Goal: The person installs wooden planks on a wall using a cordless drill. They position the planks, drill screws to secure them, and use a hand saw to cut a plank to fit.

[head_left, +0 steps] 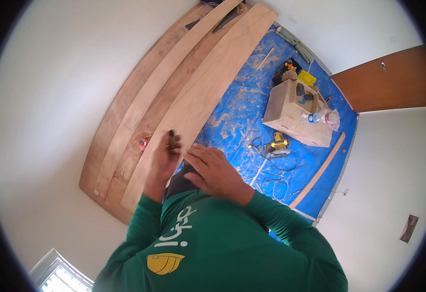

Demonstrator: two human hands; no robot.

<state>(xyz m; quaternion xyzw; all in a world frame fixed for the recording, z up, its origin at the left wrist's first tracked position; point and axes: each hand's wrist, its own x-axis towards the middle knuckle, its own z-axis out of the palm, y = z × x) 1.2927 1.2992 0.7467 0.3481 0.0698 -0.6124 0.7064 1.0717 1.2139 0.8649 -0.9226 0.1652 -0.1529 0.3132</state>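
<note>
My left hand (159,163) is raised over the edge of a long plywood board (208,65), slightly blurred. Its fingers are closed around a small dark object (171,135) with a rounded end; its kind is not clear. Close beside it, my right hand (217,170) holds nothing, its fingers stretched toward the left hand and the board's edge. A red tape measure (143,142) lies on the wood to the left of my left hand. A narrower plywood strip (149,80) runs alongside the board, on a browner wooden sheet (120,104).
Sawdust covers a blue tarp (237,109) on the right. A yellow circular saw (277,145) with its cord lies there, near a wooden box (283,114) bearing tools and a plastic bottle (314,118). A long wood strip (317,170) lies by the wall.
</note>
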